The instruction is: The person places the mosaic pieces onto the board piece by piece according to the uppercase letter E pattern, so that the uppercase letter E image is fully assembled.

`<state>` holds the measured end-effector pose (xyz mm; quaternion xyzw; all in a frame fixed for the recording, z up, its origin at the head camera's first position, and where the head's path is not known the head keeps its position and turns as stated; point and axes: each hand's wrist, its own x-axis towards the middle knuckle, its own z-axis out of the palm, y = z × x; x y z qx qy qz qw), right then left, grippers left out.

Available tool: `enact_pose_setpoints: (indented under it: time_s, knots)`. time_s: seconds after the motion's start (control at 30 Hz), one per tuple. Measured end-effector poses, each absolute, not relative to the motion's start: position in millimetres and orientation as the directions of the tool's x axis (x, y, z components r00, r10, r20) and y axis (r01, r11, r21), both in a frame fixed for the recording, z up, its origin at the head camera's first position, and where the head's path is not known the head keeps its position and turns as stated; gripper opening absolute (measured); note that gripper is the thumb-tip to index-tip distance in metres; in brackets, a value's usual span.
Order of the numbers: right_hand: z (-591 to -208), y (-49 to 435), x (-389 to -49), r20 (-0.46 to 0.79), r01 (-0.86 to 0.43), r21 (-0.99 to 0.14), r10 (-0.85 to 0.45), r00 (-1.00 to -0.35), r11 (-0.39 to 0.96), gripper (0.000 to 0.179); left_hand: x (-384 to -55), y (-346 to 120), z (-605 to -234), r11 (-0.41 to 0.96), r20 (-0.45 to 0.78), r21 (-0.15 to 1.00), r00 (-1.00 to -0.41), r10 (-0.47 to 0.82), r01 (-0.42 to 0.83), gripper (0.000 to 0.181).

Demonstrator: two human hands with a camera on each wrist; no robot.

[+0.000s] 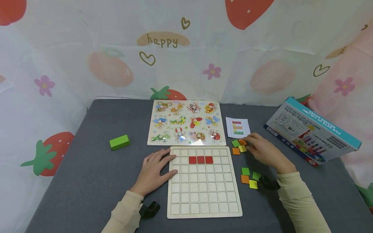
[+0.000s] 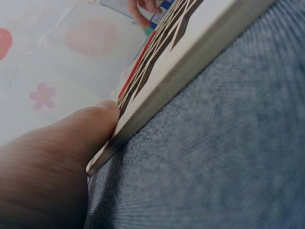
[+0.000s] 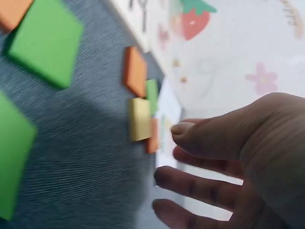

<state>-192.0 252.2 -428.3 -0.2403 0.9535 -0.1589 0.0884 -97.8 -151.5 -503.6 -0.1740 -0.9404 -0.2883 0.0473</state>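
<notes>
Left hand (image 1: 152, 173), fingers relaxed, touches grid board (image 1: 204, 216) at 9 o'clock; right hand (image 1: 264, 151), thumb and fingers slightly apart, near loose tiles (image 1: 242, 148) at 2; contact unclear. Board flat, squarish, sides running 6–12. Red tiles (image 1: 200, 160): row's long axis 9–3. Insect puzzle (image 1: 185, 114) at 12; green block (image 1: 119, 142) at 10, long axis 8–2.

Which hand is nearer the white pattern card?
The right hand is, by the lower right corner of the card; the left hand is at the left edge of the grid board.
</notes>
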Motion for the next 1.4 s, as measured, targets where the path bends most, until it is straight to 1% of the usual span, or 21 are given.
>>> enact_pose_setpoints:
  time_s: [0.2, 0.4, 0.6, 0.87, 1.03, 1.17, 1.4]
  knots:
    - [-438.5, 252.8, -194.6, -0.085, -0.457, -0.342, -0.512, -0.855, 0.821, 0.037, -98.5, -151.1, -504.9, 0.771, 0.196, 0.526, -0.933, 0.301, 0.359, 0.055]
    - [-443.3, 252.3, -196.0, -0.076, -0.447, -0.314, -0.492, -0.867, 0.837, 0.037, -98.9, -151.0, -506.7, 0.763, 0.198, 0.534, -0.931, 0.307, 0.365, 0.055]
    - [-450.8, 255.6, -194.6, -0.055, -0.42, -0.351, -0.467, -0.883, 0.837, 0.032, -98.6, -151.0, -506.6, 0.758, 0.202, 0.532, -0.926, 0.318, 0.377, 0.055]
    - [-444.8, 252.0, -187.5, -0.082, -0.423, -0.346, -0.477, -0.875, 0.837, 0.031, -98.1, -152.2, -506.1, 0.767, 0.191, 0.533, -0.933, 0.304, 0.358, 0.055]
    - [-440.0, 252.2, -183.8, -0.114, -0.43, -0.361, -0.497, -0.86, 0.828, 0.031, -98.1, -152.0, -505.8, 0.766, 0.195, 0.533, -0.933, 0.301, 0.359, 0.055]
    - [-439.9, 253.5, -182.4, -0.136, -0.413, -0.375, -0.49, -0.861, 0.83, 0.03, -97.9, -152.1, -506.1, 0.766, 0.199, 0.531, -0.932, 0.304, 0.363, 0.055]
    - [-441.8, 255.2, -182.8, -0.113, -0.406, -0.395, -0.482, -0.869, 0.824, 0.026, -98.1, -152.5, -505.6, 0.762, 0.204, 0.534, -0.93, 0.305, 0.367, 0.055]
